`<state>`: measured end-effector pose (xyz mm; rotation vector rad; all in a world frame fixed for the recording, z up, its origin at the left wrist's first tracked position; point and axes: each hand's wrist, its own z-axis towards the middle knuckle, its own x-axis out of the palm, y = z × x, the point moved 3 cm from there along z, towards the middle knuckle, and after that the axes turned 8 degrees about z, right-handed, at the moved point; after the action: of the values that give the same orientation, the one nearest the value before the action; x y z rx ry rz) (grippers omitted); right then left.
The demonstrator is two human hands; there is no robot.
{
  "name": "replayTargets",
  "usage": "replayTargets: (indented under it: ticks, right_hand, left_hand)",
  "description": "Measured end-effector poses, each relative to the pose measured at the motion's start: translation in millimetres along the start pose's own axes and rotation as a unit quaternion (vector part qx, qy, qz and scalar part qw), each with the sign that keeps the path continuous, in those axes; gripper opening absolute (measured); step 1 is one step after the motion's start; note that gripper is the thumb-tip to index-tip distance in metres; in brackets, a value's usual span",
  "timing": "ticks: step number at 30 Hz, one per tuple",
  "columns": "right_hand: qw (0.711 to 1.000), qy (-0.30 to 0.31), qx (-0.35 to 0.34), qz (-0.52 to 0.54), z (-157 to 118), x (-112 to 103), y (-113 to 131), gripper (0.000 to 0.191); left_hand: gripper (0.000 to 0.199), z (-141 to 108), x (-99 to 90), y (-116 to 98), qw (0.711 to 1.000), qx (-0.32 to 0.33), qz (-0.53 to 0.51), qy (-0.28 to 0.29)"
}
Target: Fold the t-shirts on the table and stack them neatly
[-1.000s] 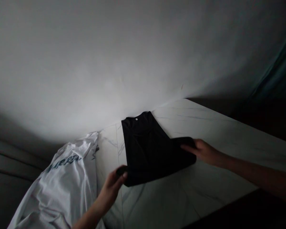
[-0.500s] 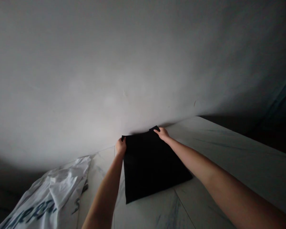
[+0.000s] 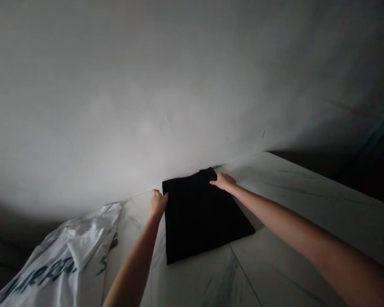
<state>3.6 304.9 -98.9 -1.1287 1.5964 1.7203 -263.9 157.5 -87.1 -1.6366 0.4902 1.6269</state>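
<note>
A folded black T-shirt [image 3: 201, 217] lies flat on a white marble-patterned table [image 3: 192, 277], its far edge close to the wall. My right hand [image 3: 223, 181] rests on the top right part of the shirt, with its fingers extended and nothing pinched. My left hand [image 3: 158, 204] sits at the shirt's upper left corner, its fingertips at the edge and mostly on the bare table. Neither hand appears to grip the fabric.
A crumpled white garment [image 3: 73, 251] with dark blue lettering lies left of my left arm, along the table's left side. A pale wall [image 3: 192, 94] rises behind the table. Dark space lies beyond the table's right edge.
Both hands have let go of the shirt's top corners. The shirt now lies lower and flatter on the table, and my right hand rests on it.
</note>
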Motion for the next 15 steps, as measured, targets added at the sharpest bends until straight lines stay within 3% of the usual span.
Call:
replayTargets:
  ticks: [4,7,11,15]
  right_hand:
    - [0.998,0.060,-0.002,0.018,-25.8,-4.0,-12.0,0.046]
    - [0.998,0.060,-0.002,0.029,-35.1,-13.2,-26.1,0.040]
    - [0.999,0.022,0.034,0.019,-25.0,-51.2,-76.3,0.039]
    - [0.997,-0.031,0.069,-0.020,2.1,-106.1,-158.2,0.040]
  left_hand:
    - [0.047,-27.5,-3.9,2.0,0.997,0.042,-0.033,0.052]
    - [0.045,-50.9,1.1,-18.6,0.991,0.099,-0.067,0.056]
    - [0.041,-77.1,20.2,-80.2,0.979,0.154,-0.118,0.062]
    - [0.048,-103.6,47.0,-172.7,0.961,0.212,-0.153,0.090]
